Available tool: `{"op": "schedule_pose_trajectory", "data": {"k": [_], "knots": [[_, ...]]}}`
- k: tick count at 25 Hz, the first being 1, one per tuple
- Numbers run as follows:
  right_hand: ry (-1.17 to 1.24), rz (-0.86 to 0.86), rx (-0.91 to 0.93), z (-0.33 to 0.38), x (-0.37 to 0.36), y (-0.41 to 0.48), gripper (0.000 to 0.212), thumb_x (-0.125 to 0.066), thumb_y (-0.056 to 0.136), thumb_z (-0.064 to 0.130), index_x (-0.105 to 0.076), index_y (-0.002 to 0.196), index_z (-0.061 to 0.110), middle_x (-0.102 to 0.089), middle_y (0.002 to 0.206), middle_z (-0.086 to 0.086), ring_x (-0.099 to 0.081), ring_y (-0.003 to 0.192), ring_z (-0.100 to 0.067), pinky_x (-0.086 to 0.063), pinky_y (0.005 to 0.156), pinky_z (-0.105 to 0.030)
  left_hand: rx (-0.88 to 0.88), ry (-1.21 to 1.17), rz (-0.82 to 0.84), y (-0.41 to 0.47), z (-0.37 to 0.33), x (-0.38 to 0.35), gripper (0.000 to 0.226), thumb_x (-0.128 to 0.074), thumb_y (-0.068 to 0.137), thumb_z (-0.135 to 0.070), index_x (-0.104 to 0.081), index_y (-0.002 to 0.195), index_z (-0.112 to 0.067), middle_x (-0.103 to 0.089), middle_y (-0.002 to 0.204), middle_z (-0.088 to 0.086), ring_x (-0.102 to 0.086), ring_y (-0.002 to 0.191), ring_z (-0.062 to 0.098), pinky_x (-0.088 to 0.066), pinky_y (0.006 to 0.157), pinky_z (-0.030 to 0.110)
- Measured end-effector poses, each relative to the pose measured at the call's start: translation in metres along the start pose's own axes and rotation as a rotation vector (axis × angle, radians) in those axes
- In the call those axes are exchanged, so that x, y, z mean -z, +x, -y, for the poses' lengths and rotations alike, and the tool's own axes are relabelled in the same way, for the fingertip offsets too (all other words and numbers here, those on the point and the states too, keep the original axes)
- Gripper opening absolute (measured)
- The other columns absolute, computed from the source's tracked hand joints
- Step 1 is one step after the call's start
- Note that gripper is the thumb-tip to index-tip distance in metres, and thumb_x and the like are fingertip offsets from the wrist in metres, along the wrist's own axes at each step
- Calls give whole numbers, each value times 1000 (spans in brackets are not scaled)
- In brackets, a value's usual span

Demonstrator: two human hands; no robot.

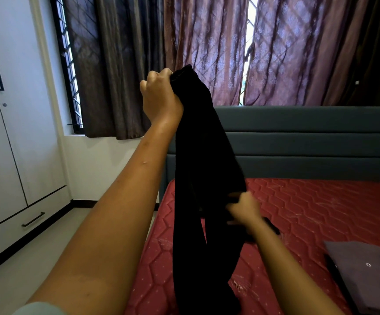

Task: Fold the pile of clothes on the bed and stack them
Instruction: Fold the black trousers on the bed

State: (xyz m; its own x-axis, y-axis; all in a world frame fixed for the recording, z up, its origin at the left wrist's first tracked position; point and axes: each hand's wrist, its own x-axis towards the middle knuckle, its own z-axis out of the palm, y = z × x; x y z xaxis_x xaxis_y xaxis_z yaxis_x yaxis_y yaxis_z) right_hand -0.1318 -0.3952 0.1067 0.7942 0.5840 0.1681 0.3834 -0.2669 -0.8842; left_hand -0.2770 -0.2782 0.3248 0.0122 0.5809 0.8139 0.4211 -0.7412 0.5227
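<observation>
Head view: a black garment (202, 155) is held up over the bed (309, 208), gripped at its top by the left hand (159, 94) and grasped midway by the right hand (244, 210), likely to straighten it.

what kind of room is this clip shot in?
A bedroom, most likely: a red quilted mattress against a padded teal headboard, a white wardrobe on the left, and curtains over the window.

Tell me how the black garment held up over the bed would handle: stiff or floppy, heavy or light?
Probably floppy: the black garment hangs limp from the left hand and bunches at the right hand. Likely light, since one raised hand carries it.
</observation>
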Motion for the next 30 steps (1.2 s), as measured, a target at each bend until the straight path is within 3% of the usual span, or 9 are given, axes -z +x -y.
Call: {"op": "schedule_pose_trajectory", "data": {"k": [2, 3, 5, 7, 11, 18, 22, 26, 30], "knots": [[394, 361, -32, 0, -31, -24, 15, -65, 89, 14, -62, 100, 24, -62, 107, 5, -61, 96, -14, -57, 83, -44, -26, -28, -12, -1, -7, -5, 30, -41, 98, -10, -57, 122, -18, -53, 125, 5, -43, 119, 25, -42, 78, 31], [429, 393, 14, -4, -46, -28, 18, -70, 86, 27, -63, 102, 27, -62, 114, 5, -61, 103, -13, -54, 90, -43, -35, -42, -16, -3, -10, -7, 28, -42, 99, -11, -57, 121, -18, -53, 124, 5, -43, 118, 25, -45, 81, 33], [316, 199, 127, -12, -72, -27, 51, -79, 75, 43, -61, 120, 28, -53, 130, 1, -55, 119, -18, -48, 102, -41, -37, -49, -30, -3, -13, -10, 26, -43, 99, -13, -58, 119, -19, -53, 123, 4, -44, 117, 24, -46, 82, 33], [386, -21, 80, -5, -82, -26, 80, -83, 71, 38, -46, 138, 16, -36, 140, -1, -43, 128, -20, -41, 107, -43, -32, -40, -37, -1, -12, -9, 26, -42, 99, -12, -57, 119, -19, -53, 124, 3, -44, 117, 23, -43, 79, 31], [666, -104, 14, 11, -78, -13, 95, -88, 62, 28, -35, 141, 16, -34, 134, 0, -48, 120, -23, -52, 94, -45, -14, -48, -49, 0, -7, -7, 29, -39, 99, -12, -57, 121, -18, -52, 125, 3, -43, 118, 22, -35, 74, 25], [480, 214, 131, -17, -106, -31, 29, -79, 74, 1, -61, 80, 23, -64, 81, 11, -61, 72, 3, -48, 67, -15, 28, -59, -10, -2, -5, -20, 30, -39, 98, -10, -57, 121, -19, -51, 125, 4, -43, 119, 24, -35, 76, 28], [227, 242, 139, -38, -128, -32, 27, -85, 68, 35, -65, 86, 27, -63, 112, -5, -62, 99, -15, -51, 85, -23, 34, -54, 2, -9, 0, -21, 30, -38, 98, -10, -57, 119, -17, -51, 125, 5, -43, 117, 25, -34, 74, 28], [216, 244, 189, -28, -132, -27, 35, -81, 66, 38, -71, 85, 10, -69, 104, -9, -66, 94, -22, -56, 82, -34, 28, -62, -39, 0, 1, -17, 31, -38, 98, -10, -57, 122, -18, -51, 126, 4, -43, 118, 23, -34, 74, 26], [205, 24, 189, -18, -118, -25, 13, -60, 84, 2, -67, 92, -5, -62, 95, -10, -59, 86, -21, -44, 70, -25, 35, -51, -66, 8, 5, -19, 30, -39, 99, -10, -56, 123, -19, -50, 129, 2, -42, 120, 22, -35, 75, 23]]}}
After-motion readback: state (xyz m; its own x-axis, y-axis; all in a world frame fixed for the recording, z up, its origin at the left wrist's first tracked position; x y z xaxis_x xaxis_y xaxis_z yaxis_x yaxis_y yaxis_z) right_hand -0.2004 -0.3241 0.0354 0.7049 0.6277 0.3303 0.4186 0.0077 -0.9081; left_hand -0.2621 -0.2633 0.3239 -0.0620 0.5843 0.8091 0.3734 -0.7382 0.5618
